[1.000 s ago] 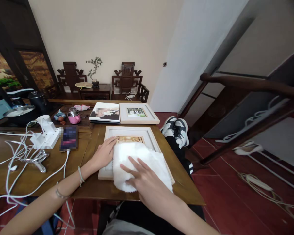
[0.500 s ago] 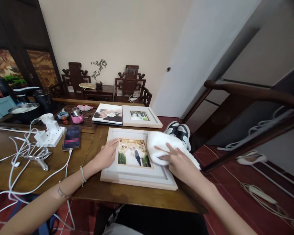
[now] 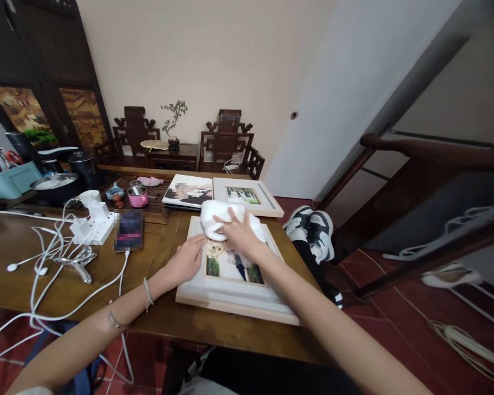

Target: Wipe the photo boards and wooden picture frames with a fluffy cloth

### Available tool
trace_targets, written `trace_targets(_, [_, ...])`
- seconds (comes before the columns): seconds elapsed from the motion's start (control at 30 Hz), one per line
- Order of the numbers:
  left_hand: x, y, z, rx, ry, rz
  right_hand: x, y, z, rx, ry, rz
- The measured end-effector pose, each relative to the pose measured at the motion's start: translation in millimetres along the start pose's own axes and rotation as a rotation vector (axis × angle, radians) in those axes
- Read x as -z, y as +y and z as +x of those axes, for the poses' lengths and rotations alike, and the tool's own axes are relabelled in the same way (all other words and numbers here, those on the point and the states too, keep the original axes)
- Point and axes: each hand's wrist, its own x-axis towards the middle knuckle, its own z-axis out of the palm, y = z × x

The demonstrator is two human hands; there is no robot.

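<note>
A white picture frame (image 3: 230,293) with a photo in it lies flat on the wooden table (image 3: 66,274) in front of me. My left hand (image 3: 185,262) rests flat on the frame's left border, fingers stretched out. My right hand (image 3: 241,236) presses a fluffy white cloth (image 3: 218,219) against the frame's far edge, fingers spread over the cloth.
Beyond lie a photo book (image 3: 188,191) and a second white frame (image 3: 247,196). To the left are a phone (image 3: 129,230), a white power strip (image 3: 93,229) with tangled cables, a pink cup (image 3: 138,196) and a pot (image 3: 57,186). Sneakers (image 3: 313,230) sit right of the table.
My right hand swept the white cloth from the frame's near side to its right edge, then to its far edge, uncovering the photo. My left hand stayed on the left border.
</note>
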Motion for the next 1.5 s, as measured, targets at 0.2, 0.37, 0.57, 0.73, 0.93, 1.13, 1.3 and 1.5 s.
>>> trace_targets(0.2, [-2.0, 1, -2, 0.044, -0.006, 0.002, 3, 58, -55, -0.202, -0.055, -0.077])
trace_targets(0.37, [-4.9, -1, -3, 0.022, 0.008, 0.010, 5, 29, -145, -0.139, -0.125, -0.095])
trace_targets(0.57, [-4.0, -2, -3, 0.011, -0.008, 0.023, -1, 7, -197, -0.095, -0.134, 0.043])
trace_targets(0.73, [-0.9, -2, -2, 0.006, -0.026, 0.020, 0, 43, -121, -0.221, -0.063, -0.050])
trace_targets(0.93, [-2.1, -3, -1, 0.011, -0.007, 0.024, -12, 61, -74, -0.188, 0.078, -0.136])
trace_targets(1.13, [-2.3, 2, -2, 0.036, 0.009, 0.029, 0, 24, -162, -0.051, -0.066, 0.021])
trace_targets(1.3, [-3.1, 3, -3, 0.037, 0.021, 0.034, 28, -1, -196, 0.035, -0.170, 0.200])
trace_targets(1.5, [-5.4, 0, -3, 0.046, 0.035, 0.045, 17, 27, -96, -0.099, -0.006, 0.046])
